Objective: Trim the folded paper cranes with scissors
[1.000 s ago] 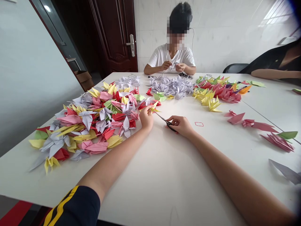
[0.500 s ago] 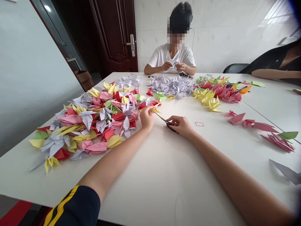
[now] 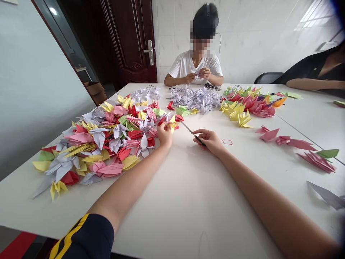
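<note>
Multicoloured paper cranes (image 3: 107, 140) beside the left hand (image 3: 164, 133), scissors (image 3: 195, 137) in the right hand (image 3: 210, 141)

Red, pink, yellow, green, lilac paper cranes (image 3: 99, 138); navy sleeve (image 3: 91, 233), yellow stripes

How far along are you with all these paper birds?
Many folded paper cranes already lie in a big heap. In hand: the left hand pinches a yellow crane, and the right hand holds scissors. Left: most of the heap looks unhandled, but I can't tell how much.
</note>
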Motion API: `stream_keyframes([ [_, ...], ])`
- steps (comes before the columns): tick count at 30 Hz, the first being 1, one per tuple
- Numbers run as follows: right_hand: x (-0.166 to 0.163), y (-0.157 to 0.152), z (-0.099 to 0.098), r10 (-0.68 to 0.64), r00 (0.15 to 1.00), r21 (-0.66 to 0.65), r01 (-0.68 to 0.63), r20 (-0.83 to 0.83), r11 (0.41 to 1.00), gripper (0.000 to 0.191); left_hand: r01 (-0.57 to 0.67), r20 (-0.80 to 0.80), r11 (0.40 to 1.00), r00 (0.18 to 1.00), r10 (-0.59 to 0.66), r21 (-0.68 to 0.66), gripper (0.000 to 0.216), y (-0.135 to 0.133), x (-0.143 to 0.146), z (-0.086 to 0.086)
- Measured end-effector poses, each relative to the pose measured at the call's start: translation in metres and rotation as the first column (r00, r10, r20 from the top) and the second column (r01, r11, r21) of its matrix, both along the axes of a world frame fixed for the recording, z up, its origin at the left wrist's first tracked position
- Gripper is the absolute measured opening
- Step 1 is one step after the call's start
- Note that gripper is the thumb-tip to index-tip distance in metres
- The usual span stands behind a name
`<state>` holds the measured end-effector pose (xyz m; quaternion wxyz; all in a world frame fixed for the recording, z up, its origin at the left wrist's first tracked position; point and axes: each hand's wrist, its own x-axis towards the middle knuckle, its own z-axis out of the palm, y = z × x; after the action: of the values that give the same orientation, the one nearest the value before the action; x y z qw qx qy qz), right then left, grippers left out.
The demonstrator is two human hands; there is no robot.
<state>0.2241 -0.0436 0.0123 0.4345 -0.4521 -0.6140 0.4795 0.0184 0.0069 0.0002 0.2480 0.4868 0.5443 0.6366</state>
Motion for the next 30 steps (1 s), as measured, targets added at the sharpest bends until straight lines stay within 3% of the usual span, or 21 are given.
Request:
stream_keyframes([
  [4, 0.002, 0.002, 0.000, -0.067, 0.988, -0.052, 0.061, -0.138, 0.997, 0.045, 0.087, 0.052, 0.996, 0.995, -0.086, -0.008, 0.004, -0.001, 0.003, 0.001],
  [10, 0.004, 0.006, -0.002, -0.142, 0.972, -0.079, 0.129, -0.185, 0.989, 0.051, 0.360, 0.040, 0.933, 0.932, -0.360, 0.008, 0.009, -0.007, 0.013, 0.003],
  [15, 0.003, 0.006, -0.003, -0.117, 0.965, -0.058, 0.106, -0.234, 0.993, 0.053, 0.490, -0.025, 0.872, 0.871, -0.490, -0.023, 0.004, -0.011, 0.016, 0.002],
  [21, -0.002, 0.001, -0.001, -0.096, 0.973, -0.028, 0.092, -0.210, 0.995, 0.055, 0.457, -0.300, 0.889, 0.846, -0.440, -0.015, 0.010, -0.018, 0.016, 0.004],
  [30, -0.007, 0.001, -0.002, -0.206, 0.970, 0.142, 0.223, -0.125, 0.964, 0.051, 0.421, -0.609, 0.906, 0.710, -0.354, -0.036, 0.014, -0.030, 0.019, 0.009],
])
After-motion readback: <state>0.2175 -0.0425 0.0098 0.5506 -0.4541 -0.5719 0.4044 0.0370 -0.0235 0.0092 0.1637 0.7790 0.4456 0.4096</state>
